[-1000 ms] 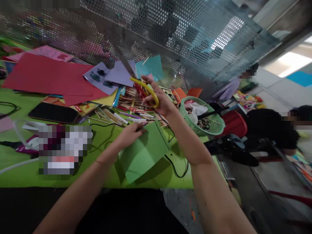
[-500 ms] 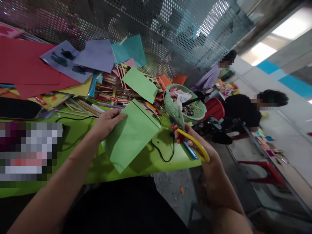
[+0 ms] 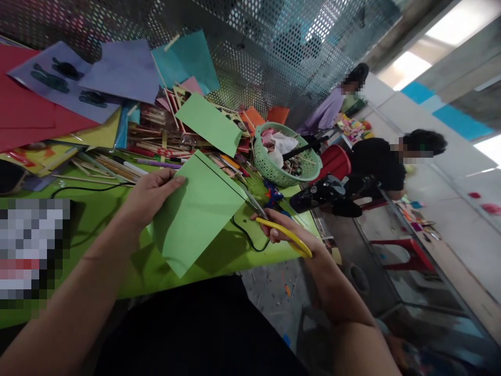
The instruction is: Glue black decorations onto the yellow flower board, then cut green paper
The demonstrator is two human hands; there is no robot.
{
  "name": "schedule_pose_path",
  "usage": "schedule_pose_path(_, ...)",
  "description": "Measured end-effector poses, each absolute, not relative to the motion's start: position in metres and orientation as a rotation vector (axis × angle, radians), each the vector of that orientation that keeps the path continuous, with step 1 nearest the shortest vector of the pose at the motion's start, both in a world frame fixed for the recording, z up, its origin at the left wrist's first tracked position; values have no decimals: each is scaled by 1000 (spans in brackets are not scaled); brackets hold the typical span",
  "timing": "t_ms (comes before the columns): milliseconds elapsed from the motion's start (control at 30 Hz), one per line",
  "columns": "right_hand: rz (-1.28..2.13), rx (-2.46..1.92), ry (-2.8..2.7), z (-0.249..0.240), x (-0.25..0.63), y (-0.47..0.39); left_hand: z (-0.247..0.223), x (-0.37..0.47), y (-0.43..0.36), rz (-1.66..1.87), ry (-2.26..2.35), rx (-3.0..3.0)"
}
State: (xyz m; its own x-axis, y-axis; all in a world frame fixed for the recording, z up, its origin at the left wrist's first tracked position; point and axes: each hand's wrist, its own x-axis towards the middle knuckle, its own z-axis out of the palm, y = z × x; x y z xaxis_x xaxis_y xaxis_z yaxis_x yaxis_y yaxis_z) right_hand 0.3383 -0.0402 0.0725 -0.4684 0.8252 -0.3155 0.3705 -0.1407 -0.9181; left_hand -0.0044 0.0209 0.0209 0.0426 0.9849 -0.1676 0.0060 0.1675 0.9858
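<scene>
My left hand (image 3: 158, 193) pinches the upper left edge of a sheet of green paper (image 3: 198, 216), which is held up above the table and bends slightly. A dark straight line runs along the sheet's upper right edge. In my right hand (image 3: 279, 224) is a pair of scissors (image 3: 287, 233) with yellow handles, fingers wrapped round them. The blades point up and left and meet the sheet's right corner, near the end of the dark line. Whether they have cut into the paper I cannot tell.
Behind the sheet lie a smaller green paper (image 3: 209, 122), wooden sticks and pens. A green basket (image 3: 270, 167) of odds and ends stands right of them, beside a red bucket (image 3: 334, 162). Purple sheets (image 3: 125, 70) lie at the back left. Two people (image 3: 378, 164) sit farther off.
My right hand has brought the scissors left, from apart from the sheet to its right corner. My left hand keeps its hold on the paper. The view has shifted slightly right.
</scene>
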Motion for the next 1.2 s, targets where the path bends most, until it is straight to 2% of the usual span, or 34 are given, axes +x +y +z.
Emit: schedule_pose_path(1200, 1765, -1387, -1699, 59, 337, -34, 18, -6, 24, 1033, 1251, 1179)
